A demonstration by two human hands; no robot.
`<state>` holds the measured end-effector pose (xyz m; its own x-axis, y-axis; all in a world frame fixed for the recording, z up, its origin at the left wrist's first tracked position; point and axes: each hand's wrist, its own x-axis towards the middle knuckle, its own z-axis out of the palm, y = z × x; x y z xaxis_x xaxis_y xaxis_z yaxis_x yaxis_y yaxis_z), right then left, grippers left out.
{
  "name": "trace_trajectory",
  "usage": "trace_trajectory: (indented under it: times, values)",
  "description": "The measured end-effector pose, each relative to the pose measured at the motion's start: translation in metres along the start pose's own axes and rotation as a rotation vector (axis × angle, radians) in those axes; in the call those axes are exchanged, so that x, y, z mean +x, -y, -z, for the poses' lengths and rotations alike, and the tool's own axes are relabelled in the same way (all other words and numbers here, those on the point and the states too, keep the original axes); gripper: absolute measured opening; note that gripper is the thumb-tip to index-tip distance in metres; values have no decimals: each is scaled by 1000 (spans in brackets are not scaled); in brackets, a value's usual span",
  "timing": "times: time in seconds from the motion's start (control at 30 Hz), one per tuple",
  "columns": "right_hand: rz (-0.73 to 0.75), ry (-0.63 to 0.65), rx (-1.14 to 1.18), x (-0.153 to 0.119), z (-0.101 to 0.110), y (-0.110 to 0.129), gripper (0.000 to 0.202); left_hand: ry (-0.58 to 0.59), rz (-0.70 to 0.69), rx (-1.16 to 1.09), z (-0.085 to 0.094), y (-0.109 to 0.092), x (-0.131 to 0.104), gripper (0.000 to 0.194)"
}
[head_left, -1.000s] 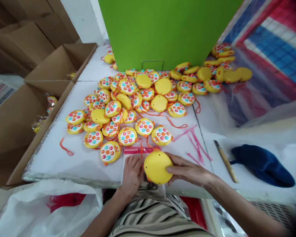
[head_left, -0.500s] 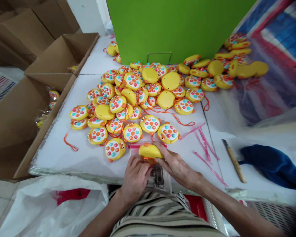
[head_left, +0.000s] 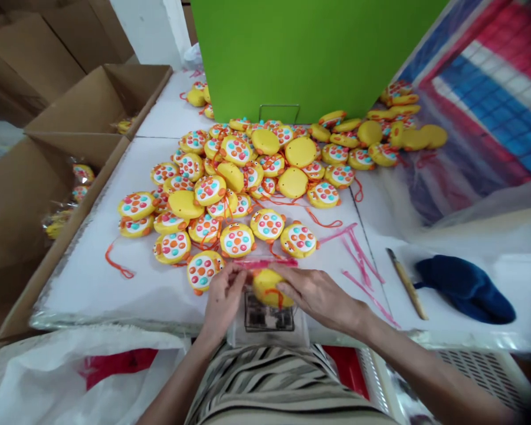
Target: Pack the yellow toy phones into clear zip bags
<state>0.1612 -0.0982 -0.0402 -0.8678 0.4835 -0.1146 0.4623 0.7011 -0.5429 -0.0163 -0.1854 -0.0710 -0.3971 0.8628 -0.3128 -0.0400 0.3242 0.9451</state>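
A clear plastic bag (head_left: pixel 269 316) with a dark printed block lies at the table's front edge, a pink strip (head_left: pixel 269 263) along its top. My left hand (head_left: pixel 223 295) is closed in a pinch at the strip's left end. In my right hand (head_left: pixel 321 295) is a yellow toy (head_left: pixel 265 286), blurred, held over the bag with an orange cord on it. Its kind is not clear; matching toys are round with orange feet and a white face of coloured dots. One such dotted toy (head_left: pixel 205 271) lies just beyond my left hand.
A heap of these toys (head_left: pixel 236 177) covers the table's middle, before a green panel (head_left: pixel 314 53). Cut pink strips (head_left: pixel 360 257), a wood-handled knife (head_left: pixel 407 283) and a dark blue cloth item (head_left: pixel 466 289) lie rightward. An open carton (head_left: pixel 39 189) holding bagged toys stands left.
My left hand has moved up and left to the bag's pink strip. The yellow toy has tilted and come slightly nearer me in my right hand, and the bag's print shows more.
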Motion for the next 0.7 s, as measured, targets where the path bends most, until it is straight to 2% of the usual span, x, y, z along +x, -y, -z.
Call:
trace_trajectory:
  times: [0.07,0.13,0.23,0.33,0.43,0.53,0.7]
  values:
    - [77,114,-66,4,4,1,30,41,-8,4,-1,-1,-3,23]
    - [104,146,-148,7,3,2,32,62,-14,6,-2,1,-6,23]
    - [38,-22,-247,10,-1,3,32,79,18,-47,-3,7,-7,23]
    - [2,-209,-193,15,-9,10,25,106,66,-154,-2,11,-6,24]
    - [8,-272,-125,21,-17,19,18,179,30,-150,-1,9,-6,25]
    - [8,-242,-172,28,-22,25,13,221,-44,-3,-1,3,-7,23]
    - [-1,-208,-284,36,-22,29,8,146,-220,411,-6,-1,-12,26]
